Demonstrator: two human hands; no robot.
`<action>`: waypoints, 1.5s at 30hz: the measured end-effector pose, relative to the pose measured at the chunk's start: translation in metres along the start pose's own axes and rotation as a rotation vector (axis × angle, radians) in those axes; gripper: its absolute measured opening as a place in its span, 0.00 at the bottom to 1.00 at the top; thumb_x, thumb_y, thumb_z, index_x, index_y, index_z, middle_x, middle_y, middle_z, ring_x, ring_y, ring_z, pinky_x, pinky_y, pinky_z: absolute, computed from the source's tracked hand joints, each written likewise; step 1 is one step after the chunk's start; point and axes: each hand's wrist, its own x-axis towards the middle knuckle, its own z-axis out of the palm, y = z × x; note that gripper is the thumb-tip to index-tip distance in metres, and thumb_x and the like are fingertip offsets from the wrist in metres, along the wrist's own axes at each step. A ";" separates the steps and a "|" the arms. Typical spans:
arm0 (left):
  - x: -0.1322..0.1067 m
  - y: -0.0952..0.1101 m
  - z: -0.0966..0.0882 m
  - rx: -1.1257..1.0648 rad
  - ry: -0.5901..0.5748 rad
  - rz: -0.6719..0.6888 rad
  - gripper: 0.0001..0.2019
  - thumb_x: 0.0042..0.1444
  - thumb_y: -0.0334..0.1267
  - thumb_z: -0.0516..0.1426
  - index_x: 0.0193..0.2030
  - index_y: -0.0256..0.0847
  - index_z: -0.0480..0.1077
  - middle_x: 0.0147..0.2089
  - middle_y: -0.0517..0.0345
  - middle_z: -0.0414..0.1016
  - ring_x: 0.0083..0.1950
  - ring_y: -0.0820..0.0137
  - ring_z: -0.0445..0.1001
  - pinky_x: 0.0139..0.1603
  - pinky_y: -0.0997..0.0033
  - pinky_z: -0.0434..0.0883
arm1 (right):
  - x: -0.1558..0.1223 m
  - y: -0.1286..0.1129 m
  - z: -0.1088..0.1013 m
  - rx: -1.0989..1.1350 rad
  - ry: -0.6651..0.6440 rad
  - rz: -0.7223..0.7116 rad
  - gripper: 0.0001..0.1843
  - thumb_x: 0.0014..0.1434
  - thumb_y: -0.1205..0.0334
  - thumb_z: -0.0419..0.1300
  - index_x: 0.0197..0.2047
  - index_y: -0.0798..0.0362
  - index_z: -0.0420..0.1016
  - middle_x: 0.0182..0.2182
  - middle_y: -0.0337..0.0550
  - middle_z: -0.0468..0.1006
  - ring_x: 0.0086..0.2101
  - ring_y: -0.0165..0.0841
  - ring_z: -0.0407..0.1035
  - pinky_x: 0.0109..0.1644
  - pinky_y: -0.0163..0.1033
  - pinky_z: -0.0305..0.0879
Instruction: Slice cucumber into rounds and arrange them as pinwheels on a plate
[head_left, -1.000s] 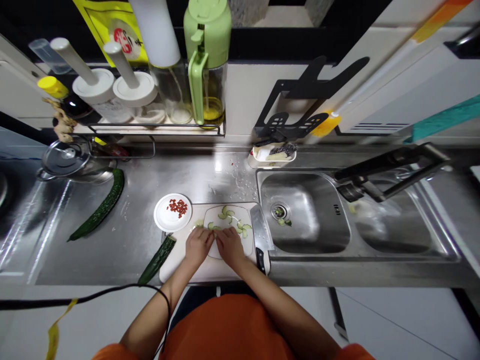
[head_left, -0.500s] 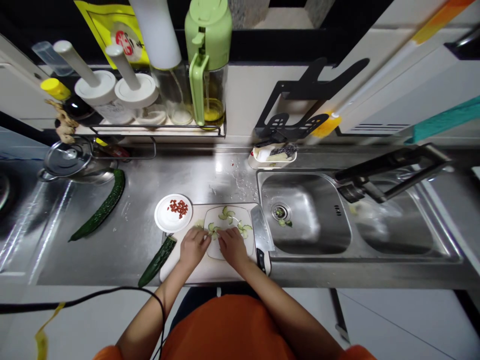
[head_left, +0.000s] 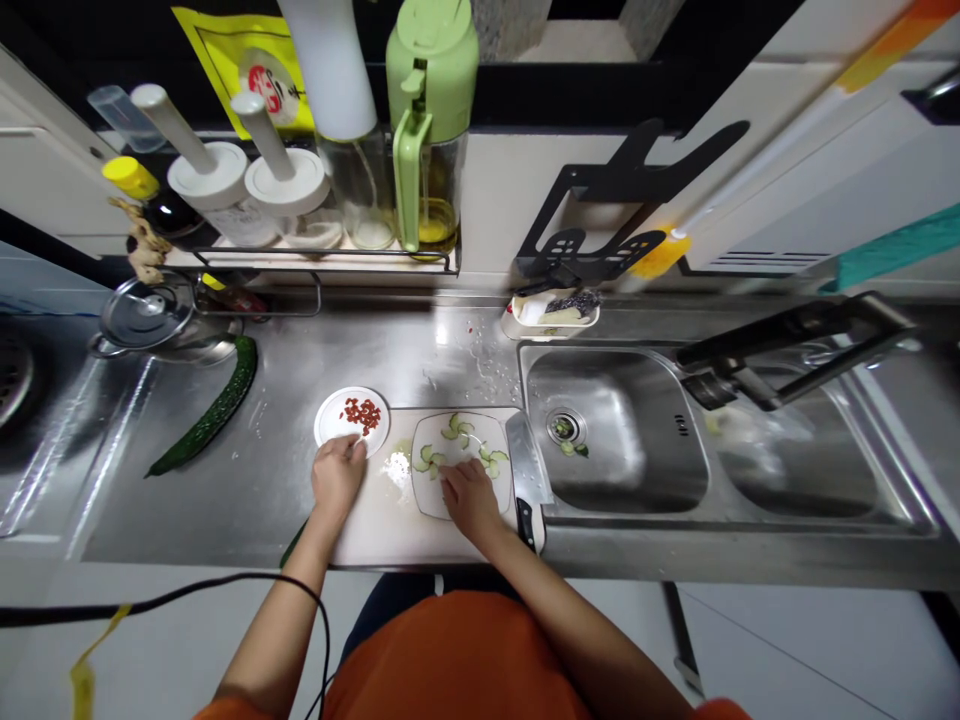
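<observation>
A white square plate (head_left: 471, 445) with thin green cucumber slices (head_left: 459, 430) laid in flower shapes rests on a pale cutting board (head_left: 390, 530). My right hand (head_left: 469, 497) lies on the plate's near edge, fingers curled by the slices. My left hand (head_left: 337, 475) touches the near rim of a small round white dish (head_left: 335, 425) holding red bits (head_left: 360, 412); its fingers are bent. A cleaver (head_left: 527, 470) lies along the board's right side. A cut cucumber piece (head_left: 294, 545) is mostly hidden under my left forearm.
A whole cucumber (head_left: 211, 412) lies on the steel counter at left, near a pot lid (head_left: 146, 312). A double sink (head_left: 622, 430) with a tap (head_left: 787, 345) sits at right. A rack with oil bottles (head_left: 427, 130) and jars stands behind. A black cable (head_left: 165, 600) runs below.
My left hand has moved left from the plate's cucumber slices to the small round dish. My right hand stays at the plate's near edge. The view has shifted slightly.
</observation>
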 end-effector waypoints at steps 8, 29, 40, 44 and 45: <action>0.008 0.000 0.002 0.010 -0.054 -0.011 0.14 0.54 0.42 0.53 0.40 0.41 0.77 0.39 0.50 0.78 0.43 0.63 0.74 0.50 0.64 0.68 | -0.002 0.000 0.000 -0.007 0.001 -0.007 0.13 0.59 0.69 0.52 0.43 0.53 0.76 0.32 0.47 0.74 0.37 0.38 0.61 0.45 0.43 0.58; 0.023 0.008 -0.001 0.024 -0.138 -0.039 0.12 0.54 0.40 0.52 0.35 0.44 0.77 0.36 0.54 0.78 0.39 0.67 0.73 0.41 0.71 0.66 | -0.005 -0.004 0.000 -0.015 -0.004 0.001 0.11 0.59 0.69 0.53 0.40 0.53 0.76 0.31 0.46 0.73 0.36 0.37 0.60 0.45 0.42 0.57; 0.025 0.010 -0.002 -0.020 -0.161 -0.082 0.10 0.53 0.39 0.53 0.32 0.43 0.76 0.34 0.57 0.77 0.35 0.71 0.72 0.39 0.74 0.64 | -0.005 0.001 0.003 0.003 0.046 -0.032 0.11 0.59 0.68 0.52 0.39 0.52 0.76 0.29 0.45 0.73 0.35 0.38 0.61 0.50 0.46 0.57; 0.024 0.009 -0.005 -0.066 -0.133 -0.128 0.11 0.52 0.41 0.54 0.33 0.44 0.77 0.34 0.57 0.77 0.35 0.70 0.73 0.40 0.73 0.66 | -0.005 0.002 0.002 0.002 0.044 -0.032 0.11 0.59 0.68 0.53 0.40 0.53 0.76 0.30 0.45 0.73 0.36 0.38 0.60 0.48 0.44 0.58; 0.023 0.009 -0.007 -0.080 -0.119 -0.131 0.11 0.52 0.42 0.54 0.34 0.44 0.77 0.35 0.57 0.78 0.36 0.69 0.74 0.41 0.72 0.67 | -0.005 0.002 0.002 -0.001 0.045 -0.033 0.11 0.59 0.68 0.53 0.40 0.53 0.76 0.30 0.45 0.73 0.36 0.38 0.60 0.47 0.43 0.58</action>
